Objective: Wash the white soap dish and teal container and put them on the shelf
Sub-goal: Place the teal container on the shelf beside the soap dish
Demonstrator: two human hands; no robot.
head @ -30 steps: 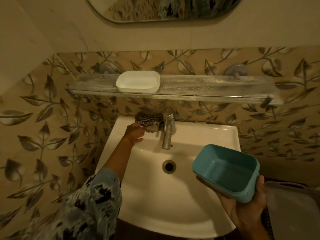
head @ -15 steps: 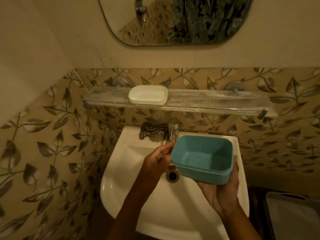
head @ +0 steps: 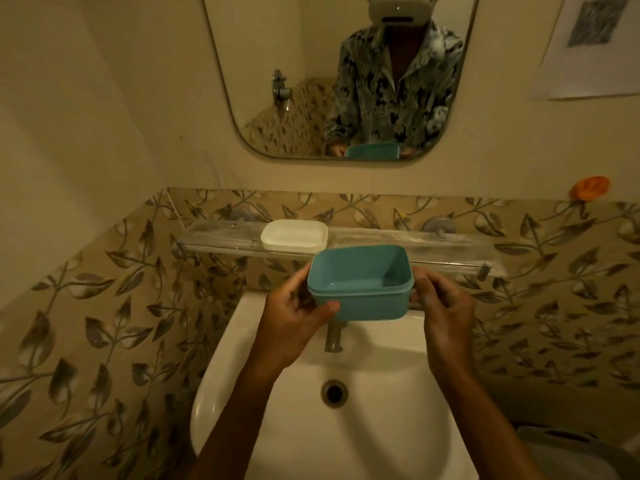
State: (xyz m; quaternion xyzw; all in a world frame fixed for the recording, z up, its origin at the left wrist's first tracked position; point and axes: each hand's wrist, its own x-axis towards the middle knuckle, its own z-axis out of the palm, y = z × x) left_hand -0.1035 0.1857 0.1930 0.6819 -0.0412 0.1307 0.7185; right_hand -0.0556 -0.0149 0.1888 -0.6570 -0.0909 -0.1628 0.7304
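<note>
Both left hand [head: 291,320] and right hand [head: 443,306] now higher, fingers [head: 425,289] tight around teal container [head: 360,299].

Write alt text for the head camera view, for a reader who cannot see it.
A left hand and right hand hold a teal container over a white sink, in front of a glass shelf where a white soap dish sits. A mirror hangs above.

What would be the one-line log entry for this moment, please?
teal container: held in left hand and right hand, over sink, not yet on shelf | white soap dish: on shelf
</note>
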